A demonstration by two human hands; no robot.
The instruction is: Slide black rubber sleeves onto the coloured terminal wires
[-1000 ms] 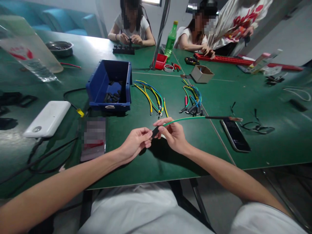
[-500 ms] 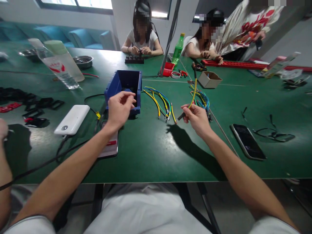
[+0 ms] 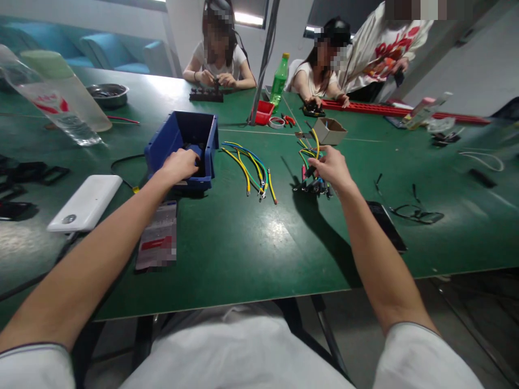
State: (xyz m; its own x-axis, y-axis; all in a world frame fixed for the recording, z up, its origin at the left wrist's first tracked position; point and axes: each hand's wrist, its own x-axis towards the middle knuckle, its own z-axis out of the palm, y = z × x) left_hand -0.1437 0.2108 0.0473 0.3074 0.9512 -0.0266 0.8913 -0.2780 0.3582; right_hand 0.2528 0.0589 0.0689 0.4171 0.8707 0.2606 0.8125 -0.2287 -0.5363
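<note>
Ten o'clock, the left hand (image 3: 180, 165) dips into the bin (image 3: 194, 125), fingertips lost from view; farther out, the edge clips the clear bottle (image 3: 60, 102)! Two o'clock, the right hand (image 3: 330, 165) hides its yellow wire's (image 3: 317, 140) middle; three o'clock, forearm (image 3: 368, 237) covering the phone (image 3: 388, 222) partly.

The green table (image 3: 243, 259) stretched across the frame. A blue plastic bin (image 3: 210, 146) stood left of centre; loose yellow, blue and green wires (image 3: 258, 168) lay at centre, with a second wire bundle (image 3: 318, 189) right of them. A white power bank (image 3: 86, 204) lay at left, a smartphone (image 3: 387, 224) and eyeglasses (image 3: 421, 217) at right, a metal bowl (image 3: 108, 97) at upper left.
</note>
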